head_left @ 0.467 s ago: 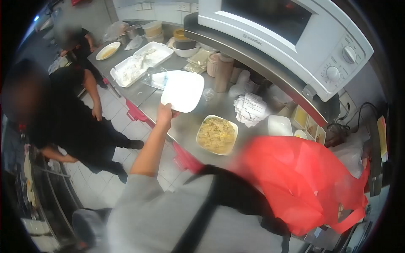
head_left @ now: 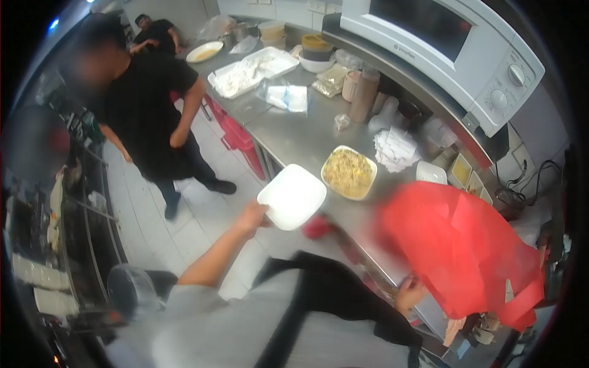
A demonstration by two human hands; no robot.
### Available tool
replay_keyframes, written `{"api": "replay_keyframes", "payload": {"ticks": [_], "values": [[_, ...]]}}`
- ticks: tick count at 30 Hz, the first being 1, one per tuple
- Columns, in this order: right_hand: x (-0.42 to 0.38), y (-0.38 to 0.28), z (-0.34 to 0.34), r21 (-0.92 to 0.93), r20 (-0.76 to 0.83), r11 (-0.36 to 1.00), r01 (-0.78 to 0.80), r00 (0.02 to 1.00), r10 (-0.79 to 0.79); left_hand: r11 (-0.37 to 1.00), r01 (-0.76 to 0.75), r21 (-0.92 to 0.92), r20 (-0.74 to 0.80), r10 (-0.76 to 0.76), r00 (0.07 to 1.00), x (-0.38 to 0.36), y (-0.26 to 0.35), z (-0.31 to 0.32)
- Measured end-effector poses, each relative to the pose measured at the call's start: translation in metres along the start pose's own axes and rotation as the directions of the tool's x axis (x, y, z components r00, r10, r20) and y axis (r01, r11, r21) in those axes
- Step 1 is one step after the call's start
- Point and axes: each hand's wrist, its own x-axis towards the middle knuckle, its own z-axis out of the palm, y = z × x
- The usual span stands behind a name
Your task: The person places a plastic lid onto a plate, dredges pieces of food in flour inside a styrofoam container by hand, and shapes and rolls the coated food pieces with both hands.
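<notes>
My left hand (head_left: 253,218) grips the near edge of a white square dish (head_left: 292,197), holding it above the floor beside the counter edge. Close to it on the steel counter sits a similar white square dish of fried rice (head_left: 348,173). My right hand (head_left: 410,296) shows in part low on the right, beside the counter's front edge and below a red cloth bag (head_left: 460,245). The bag covers much of that area, and the right hand's fingers are not clear.
A microwave (head_left: 454,55) stands on a shelf above the steel counter (head_left: 282,138). Crumpled papers (head_left: 396,149), a squeeze bottle (head_left: 365,95) and a floury white tray (head_left: 254,70) lie along it. A person in black (head_left: 150,104) stands at left; another is farther back.
My left hand has brought the white dish from over the counter back toward my body. The view has turned left, and part of my right hand now shows below the red bag.
</notes>
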Motion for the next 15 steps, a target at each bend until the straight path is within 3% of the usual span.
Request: {"api": "replay_keyframes", "payload": {"ticks": [1,2,5,6,8,9,10,11,12,14,15], "values": [[0.002,-0.001,-0.005,-0.107,-0.047,0.987,0.117,0.991,-0.123,0.996,0.085,-0.021,0.011,-0.085,0.996,-0.023,-0.017,0.005],[0.007,-0.004,-0.007,-0.042,-0.132,0.959,0.28,0.95,-0.283,0.991,0.13,-0.044,0.047,-0.128,0.991,-0.039,-0.04,0.003],[0.006,0.022,-0.009,0.024,0.029,0.976,0.215,0.976,-0.215,0.966,0.248,-0.073,-0.009,-0.25,0.968,-0.087,-0.1,-0.003],[0.01,0.03,0.001,0.057,-0.122,0.94,0.336,0.937,-0.327,0.971,0.234,-0.057,-0.057,-0.237,0.97,-0.104,-0.11,-0.009],[0.012,0.032,0.003,0.151,-0.021,0.973,0.173,0.985,-0.171,0.966,0.253,-0.06,-0.148,-0.259,0.954,-0.131,-0.112,-0.023],[0.01,0.029,0.001,0.177,0.037,0.98,0.094,0.994,-0.102,0.967,0.25,0.046,-0.212,-0.235,0.949,-0.143,-0.109,-0.035],[0.001,0.022,0.002,0.361,0.032,0.932,-0.031,0.999,0.021,0.954,0.263,0.146,-0.263,-0.218,0.94,-0.16,-0.095,-0.042],[-0.011,0.015,0.006,0.527,0.041,0.837,-0.145,0.988,0.146,0.966,0.227,0.125,-0.273,-0.186,0.944,-0.171,-0.095,-0.051],[-0.023,0.006,0.013,0.607,-0.023,0.794,0.031,1.0,-0.022,0.976,0.19,0.104,-0.284,-0.154,0.947,-0.181,-0.096,-0.059],[-0.065,-0.026,0.045,0.809,0.246,0.562,-0.17,0.967,-0.061,0.993,0.093,0.075,-0.303,-0.066,0.951,-0.177,-0.108,-0.077],[-0.083,-0.065,0.045,0.643,0.389,0.759,-0.101,0.897,-0.211,0.997,0.042,0.063,-0.32,-0.02,0.947,-0.172,-0.112,-0.089]]}}
